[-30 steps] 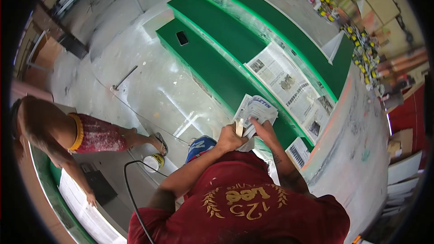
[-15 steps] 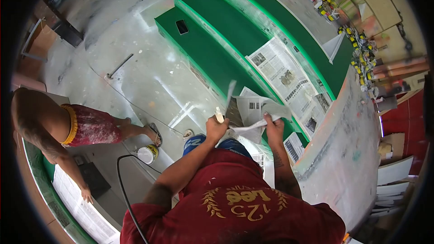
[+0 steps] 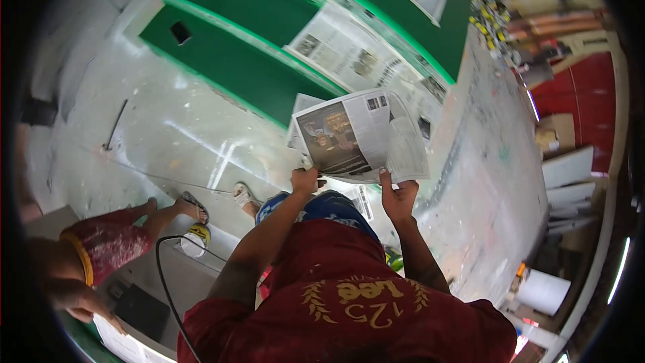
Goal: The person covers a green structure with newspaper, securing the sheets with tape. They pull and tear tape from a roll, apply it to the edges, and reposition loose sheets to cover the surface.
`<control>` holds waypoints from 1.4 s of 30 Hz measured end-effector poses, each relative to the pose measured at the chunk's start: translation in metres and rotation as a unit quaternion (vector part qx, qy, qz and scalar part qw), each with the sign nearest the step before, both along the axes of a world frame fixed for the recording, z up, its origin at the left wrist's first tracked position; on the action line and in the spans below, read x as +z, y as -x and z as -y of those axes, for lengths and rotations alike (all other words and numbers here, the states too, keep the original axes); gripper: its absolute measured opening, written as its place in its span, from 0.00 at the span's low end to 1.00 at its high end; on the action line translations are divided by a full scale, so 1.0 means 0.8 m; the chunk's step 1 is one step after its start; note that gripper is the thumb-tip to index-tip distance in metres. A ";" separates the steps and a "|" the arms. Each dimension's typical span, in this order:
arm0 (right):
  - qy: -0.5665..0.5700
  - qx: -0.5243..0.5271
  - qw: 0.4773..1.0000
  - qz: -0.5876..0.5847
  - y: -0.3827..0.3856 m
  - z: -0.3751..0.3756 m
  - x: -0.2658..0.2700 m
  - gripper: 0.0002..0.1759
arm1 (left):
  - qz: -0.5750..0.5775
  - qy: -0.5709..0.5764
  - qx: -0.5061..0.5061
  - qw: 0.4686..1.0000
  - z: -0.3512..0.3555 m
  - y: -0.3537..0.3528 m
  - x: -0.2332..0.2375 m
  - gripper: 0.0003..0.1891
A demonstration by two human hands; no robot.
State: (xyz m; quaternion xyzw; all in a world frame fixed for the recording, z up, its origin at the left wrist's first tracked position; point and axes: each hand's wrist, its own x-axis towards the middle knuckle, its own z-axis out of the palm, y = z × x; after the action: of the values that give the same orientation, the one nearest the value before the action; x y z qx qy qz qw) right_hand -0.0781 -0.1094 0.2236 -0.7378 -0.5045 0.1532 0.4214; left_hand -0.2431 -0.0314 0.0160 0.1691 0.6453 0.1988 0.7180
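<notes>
My left hand (image 3: 306, 181) pinches the lower left corner of an open newspaper sheet (image 3: 336, 136). At the sheet's lower right edge, my right hand (image 3: 400, 196) grips it between thumb and fingers. The sheet is spread out in front of me, its right part curling, with a dark photo on its left part. Behind it, more newspaper (image 3: 349, 47) lies along a green stepped surface (image 3: 235, 54). A black phone-like object (image 3: 180, 32) rests on the lower green step. Whether my left hand still has the pale tool is hidden.
Another person (image 3: 107, 249) in red shorts bends at the left, a hand near newspaper there. A paint can (image 3: 195, 240) stands by their feet, beside a black cable (image 3: 160, 262). Several cans line the upper right; a white bucket (image 3: 543, 292) is at the lower right.
The newspaper sheet, crumpled and folded before, is now spread open between my hands. The view has turned, so the green steps sit further left. The pale tool by my left hand no longer shows.
</notes>
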 end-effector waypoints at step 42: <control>0.010 0.091 0.929 0.357 -0.313 -0.030 0.215 0.14 | 0.364 -0.068 -0.135 0.919 0.059 -0.290 -0.270 0.34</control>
State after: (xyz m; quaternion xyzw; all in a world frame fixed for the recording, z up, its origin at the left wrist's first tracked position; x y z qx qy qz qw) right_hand 0.1720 -0.0853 0.3959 -0.6987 -0.6852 -0.0779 0.1903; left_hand -0.0113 -0.0789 -0.1998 0.2194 0.2956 0.1911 0.9099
